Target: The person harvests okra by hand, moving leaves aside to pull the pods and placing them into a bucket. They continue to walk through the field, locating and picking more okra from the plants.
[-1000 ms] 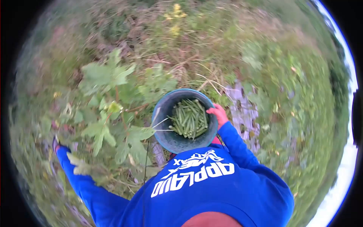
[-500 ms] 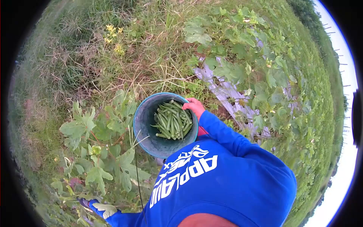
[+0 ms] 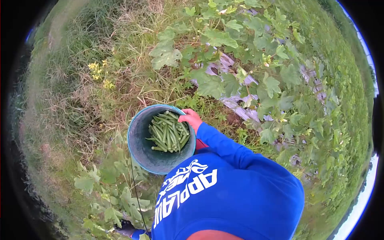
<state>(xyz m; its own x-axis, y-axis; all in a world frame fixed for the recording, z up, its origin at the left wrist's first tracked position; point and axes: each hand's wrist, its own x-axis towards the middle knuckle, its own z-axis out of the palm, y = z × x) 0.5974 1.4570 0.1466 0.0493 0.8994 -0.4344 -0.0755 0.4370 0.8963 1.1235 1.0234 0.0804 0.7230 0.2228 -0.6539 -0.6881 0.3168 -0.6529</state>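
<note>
With the right hand (image 3: pixel 191 118) clamped on its edge, hold the round blue-rimmed grey bucket (image 3: pixel 141 138) mouth-up before the chest (image 3: pixel 240 188) so its slender green pods (image 3: pixel 167 134) can't spill; how the left hand (image 3: pixel 126 229) grips I cannot tell

Left grip (image 3: pixel 126 228) small, partly hidden by leaves (image 3: pixel 113 215); hold unclear. Pods (image 3: pixel 169 135) cover part of bucket (image 3: pixel 140 146) floor.

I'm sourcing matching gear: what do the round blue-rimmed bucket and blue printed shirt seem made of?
Round blue-rimmed bucket: probably plastic, dull, given its smooth, smudged inner wall. Blue printed shirt: likely fabric, matte, with soft sleeve folds.
</note>
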